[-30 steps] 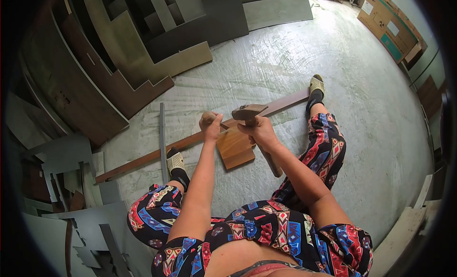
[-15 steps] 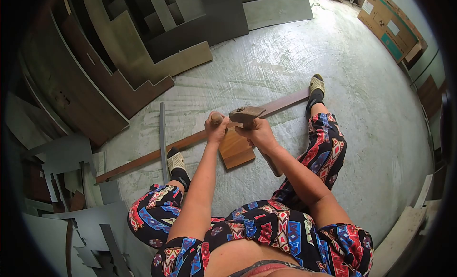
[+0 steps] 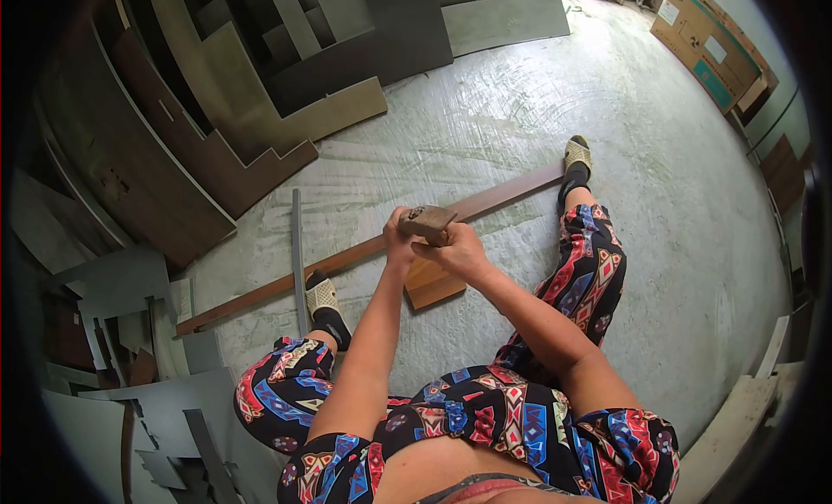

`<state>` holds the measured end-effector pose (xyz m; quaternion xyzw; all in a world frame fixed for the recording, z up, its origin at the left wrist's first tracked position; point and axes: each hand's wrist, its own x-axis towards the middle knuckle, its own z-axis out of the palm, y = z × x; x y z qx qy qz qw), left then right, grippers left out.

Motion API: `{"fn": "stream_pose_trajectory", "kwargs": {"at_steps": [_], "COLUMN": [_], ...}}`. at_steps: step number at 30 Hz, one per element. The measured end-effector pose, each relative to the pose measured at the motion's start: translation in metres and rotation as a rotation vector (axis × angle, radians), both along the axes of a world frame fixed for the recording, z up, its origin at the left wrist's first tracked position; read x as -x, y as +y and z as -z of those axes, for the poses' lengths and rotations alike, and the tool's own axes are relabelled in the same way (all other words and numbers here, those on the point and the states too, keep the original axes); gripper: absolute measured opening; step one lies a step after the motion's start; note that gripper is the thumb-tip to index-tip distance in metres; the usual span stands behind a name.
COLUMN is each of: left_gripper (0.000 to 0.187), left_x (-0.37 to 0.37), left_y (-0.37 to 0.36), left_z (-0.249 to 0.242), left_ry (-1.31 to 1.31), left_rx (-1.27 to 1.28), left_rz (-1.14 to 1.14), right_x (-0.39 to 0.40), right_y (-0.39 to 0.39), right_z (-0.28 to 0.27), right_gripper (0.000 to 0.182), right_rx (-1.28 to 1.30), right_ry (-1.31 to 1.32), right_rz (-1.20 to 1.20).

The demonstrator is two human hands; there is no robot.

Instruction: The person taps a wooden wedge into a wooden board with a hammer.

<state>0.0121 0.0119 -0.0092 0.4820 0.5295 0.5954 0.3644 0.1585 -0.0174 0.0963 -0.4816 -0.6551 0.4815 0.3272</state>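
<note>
My right hand is closed around a hammer, whose worn metal head sits over the top of my left fist. Most of the hammer's handle is hidden behind my right hand and forearm. My left hand is closed on an upright wooden-handled tool; its round butt showed earlier, and the hammer head now covers it. The tool's lower end is out of sight. Under both hands runs a long brown wooden strip, lying slantwise across a wooden block on the floor.
My slippered feet are at the strip, one toward each end. A thin grey strip lies beside my left foot. Cut boards lean at the upper left, with grey offcuts below. A cardboard box stands at the upper right.
The hammer and my right hand have moved left and slightly down, bringing the hammer head over the tool's butt. My left hand has shifted slightly right.
</note>
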Motion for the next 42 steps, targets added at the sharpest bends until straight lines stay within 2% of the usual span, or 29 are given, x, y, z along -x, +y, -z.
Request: {"fn": "stream_pose_trajectory", "kwargs": {"at_steps": [1, 4, 7, 10, 13, 16, 18, 19, 20, 25, 28, 30, 31, 32, 34, 37, 39, 41, 42], "left_gripper": [0.010, 0.015, 0.019, 0.018, 0.018, 0.021, 0.023, 0.024, 0.024, 0.022, 0.021, 0.021, 0.020, 0.019, 0.015, 0.014, 0.016, 0.017, 0.018], "left_x": [-0.003, -0.005, 0.004, 0.003, -0.002, -0.002, 0.001, 0.003, 0.004, 0.001, -0.004, 0.004, 0.006, 0.004, -0.001, -0.007, -0.006, -0.005, -0.002], "left_y": [-0.004, -0.007, -0.002, -0.005, -0.006, -0.002, 0.002, 0.003, 0.004, -0.005, -0.003, 0.007, 0.008, 0.007, -0.006, -0.009, 0.001, 0.004, 0.003], "left_z": [-0.010, -0.026, -0.003, -0.006, -0.013, -0.002, 0.012, 0.013, 0.015, 0.004, 0.000, 0.031, 0.031, 0.019, -0.006, -0.016, 0.008, 0.015, 0.019], "left_ry": [0.206, 0.291, 0.031, 0.224, 0.338, 0.201, -0.040, -0.041, -0.042, 0.388, 0.185, -0.211, -0.192, -0.173, 0.293, 0.247, -0.084, -0.242, -0.236], "left_rx": [-0.025, -0.052, -0.047, -0.056, -0.089, -0.024, 0.068, 0.083, 0.099, -0.114, -0.029, 0.040, 0.049, 0.057, 0.025, -0.071, -0.039, 0.026, 0.075], "left_rz": [-0.056, -0.072, 0.056, 0.006, -0.051, -0.003, 0.049, 0.054, 0.059, 0.002, -0.004, 0.116, 0.122, 0.128, 0.033, 0.011, 0.046, 0.084, 0.101], "right_x": [0.000, -0.001, -0.002, -0.003, 0.000, -0.004, -0.005, -0.004, -0.004, -0.004, -0.005, -0.006, -0.006, -0.005, -0.006, -0.006, -0.006, -0.006, -0.005], "right_y": [-0.001, -0.003, 0.001, -0.005, -0.008, -0.003, -0.003, -0.003, -0.003, -0.009, -0.003, -0.001, 0.000, 0.000, -0.005, -0.009, -0.005, -0.002, -0.003], "right_z": [0.002, -0.020, -0.011, -0.015, -0.016, -0.022, -0.022, -0.021, -0.018, -0.021, -0.018, -0.010, -0.007, -0.010, -0.017, -0.033, -0.027, -0.016, -0.010], "right_gripper": [0.030, 0.029, 0.027, 0.027, 0.029, 0.031, 0.031, 0.031, 0.030, 0.030, 0.029, 0.029, 0.029, 0.028, 0.026, 0.026, 0.025, 0.025, 0.025], "right_rx": [-0.014, 0.058, 0.130, 0.101, 0.005, 0.091, 0.020, -0.014, 0.010, 0.017, 0.019, 0.027, 0.032, 0.034, 0.047, 0.046, 0.063, 0.013, -0.044], "right_ry": [0.046, 0.124, -0.082, 0.009, 0.226, -0.014, -0.202, -0.297, -0.221, 0.132, 0.060, -0.087, -0.161, -0.095, 0.032, 0.239, 0.076, -0.073, -0.141], "right_rz": [0.000, -0.020, -0.009, -0.016, 0.005, -0.027, -0.010, -0.003, -0.005, -0.021, -0.009, -0.009, -0.010, -0.007, -0.004, -0.009, -0.020, -0.010, 0.003]}}
